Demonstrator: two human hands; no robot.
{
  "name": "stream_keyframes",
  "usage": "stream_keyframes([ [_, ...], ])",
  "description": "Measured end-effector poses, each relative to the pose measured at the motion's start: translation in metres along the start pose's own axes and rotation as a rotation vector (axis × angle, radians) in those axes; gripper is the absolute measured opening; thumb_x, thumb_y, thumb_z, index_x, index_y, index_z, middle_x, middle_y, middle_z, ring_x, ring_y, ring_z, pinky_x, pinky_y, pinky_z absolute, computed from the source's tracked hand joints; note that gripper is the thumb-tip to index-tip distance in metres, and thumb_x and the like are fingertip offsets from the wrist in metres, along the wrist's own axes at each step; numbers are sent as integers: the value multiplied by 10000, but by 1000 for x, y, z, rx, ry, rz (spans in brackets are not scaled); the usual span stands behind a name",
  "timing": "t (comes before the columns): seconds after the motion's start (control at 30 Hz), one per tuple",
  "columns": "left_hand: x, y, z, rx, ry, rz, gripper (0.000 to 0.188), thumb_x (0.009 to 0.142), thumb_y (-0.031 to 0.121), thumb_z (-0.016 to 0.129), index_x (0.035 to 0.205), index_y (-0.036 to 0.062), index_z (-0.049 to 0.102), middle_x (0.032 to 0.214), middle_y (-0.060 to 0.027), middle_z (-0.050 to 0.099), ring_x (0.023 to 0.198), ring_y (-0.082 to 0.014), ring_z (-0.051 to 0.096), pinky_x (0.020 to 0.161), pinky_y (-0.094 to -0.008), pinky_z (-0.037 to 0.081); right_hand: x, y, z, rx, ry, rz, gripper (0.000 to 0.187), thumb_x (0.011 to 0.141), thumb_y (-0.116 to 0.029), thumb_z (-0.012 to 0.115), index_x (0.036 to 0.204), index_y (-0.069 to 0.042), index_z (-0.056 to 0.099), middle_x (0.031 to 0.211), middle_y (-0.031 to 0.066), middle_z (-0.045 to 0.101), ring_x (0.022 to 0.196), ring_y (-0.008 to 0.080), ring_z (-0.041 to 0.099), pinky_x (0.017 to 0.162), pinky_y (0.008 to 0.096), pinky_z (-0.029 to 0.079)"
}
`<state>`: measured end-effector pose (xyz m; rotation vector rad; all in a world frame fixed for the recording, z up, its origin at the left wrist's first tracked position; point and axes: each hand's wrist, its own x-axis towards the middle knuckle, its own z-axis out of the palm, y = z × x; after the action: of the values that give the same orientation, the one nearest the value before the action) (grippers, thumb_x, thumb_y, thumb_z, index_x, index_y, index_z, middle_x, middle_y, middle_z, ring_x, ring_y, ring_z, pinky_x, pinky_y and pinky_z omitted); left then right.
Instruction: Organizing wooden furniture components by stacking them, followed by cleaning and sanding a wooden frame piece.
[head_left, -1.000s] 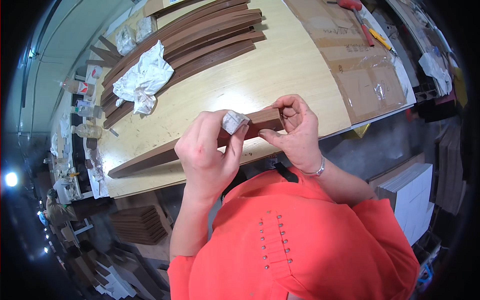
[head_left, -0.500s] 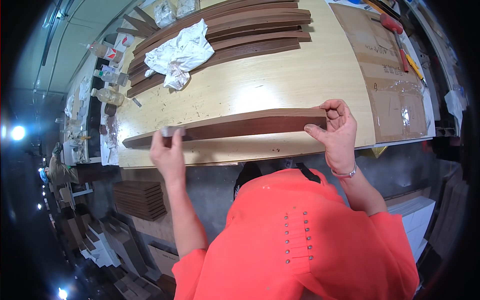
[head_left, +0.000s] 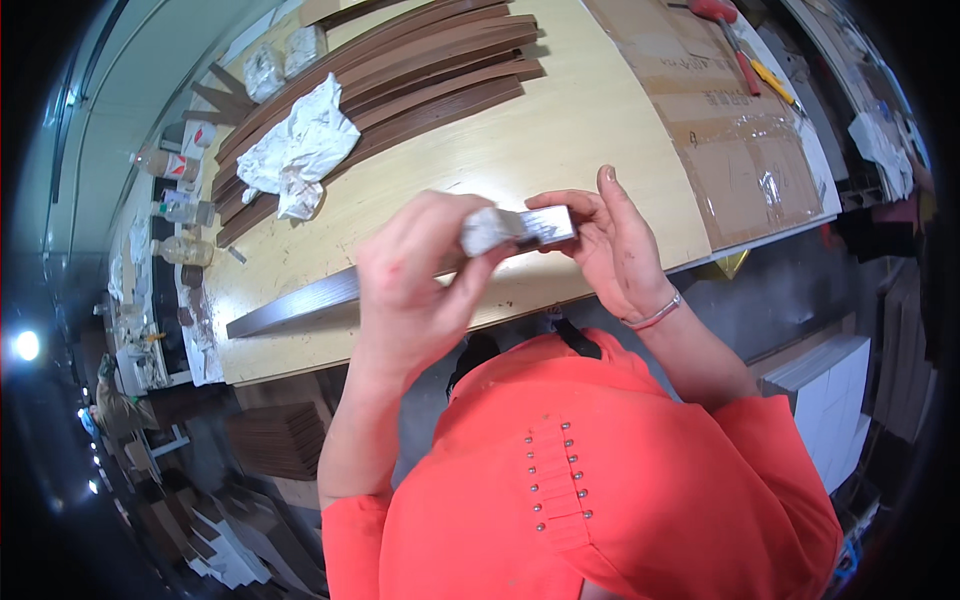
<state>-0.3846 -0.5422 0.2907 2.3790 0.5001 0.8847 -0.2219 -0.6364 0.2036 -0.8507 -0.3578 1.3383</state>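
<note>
A long brown wooden strip (head_left: 295, 305) slants over the table, its far-left end low by the tabletop and its right end raised and tipped, showing a pale, shiny end face. My left hand (head_left: 415, 270) is closed on a small whitish pad (head_left: 487, 232), which it holds against or just beside that end; contact is hard to make out. Around the strip's right end curl the fingers of my right hand (head_left: 615, 245), supporting it, while the thumb sticks up free. My left hand hides the middle of the strip.
Several brown strips (head_left: 400, 85) lie at the back with a crumpled white cloth (head_left: 305, 150) on them. Bottles (head_left: 183, 250) line the left edge. Flattened cardboard (head_left: 735, 150) covers the right side, with a red-handled tool (head_left: 735, 45) and a yellow cutter (head_left: 772, 82).
My left hand has gone from the strip's left part to its right end with the pad. The strip has been turned, its right end lifted and drawn left; my right thumb has come off it.
</note>
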Motion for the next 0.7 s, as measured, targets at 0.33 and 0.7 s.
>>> stream_keyframes([
  [0.33,43,9,49,316,-350,192,180,674,87,726,824,95,627,726,-59,591,633,-264,592,533,-364,451,-14,1,-9,197,44,99,836,919,-693,213,1053,26,617,971,94,621,889,186,573,860,350,432],
  [0.7,-10,-30,40,109,66,-91,177,747,103,727,869,70,604,765,-59,616,542,-206,598,488,-306,459,-8,24,-25,-37,88,64,261,845,-87,665,1064,22,574,934,83,617,843,145,612,745,252,497],
])
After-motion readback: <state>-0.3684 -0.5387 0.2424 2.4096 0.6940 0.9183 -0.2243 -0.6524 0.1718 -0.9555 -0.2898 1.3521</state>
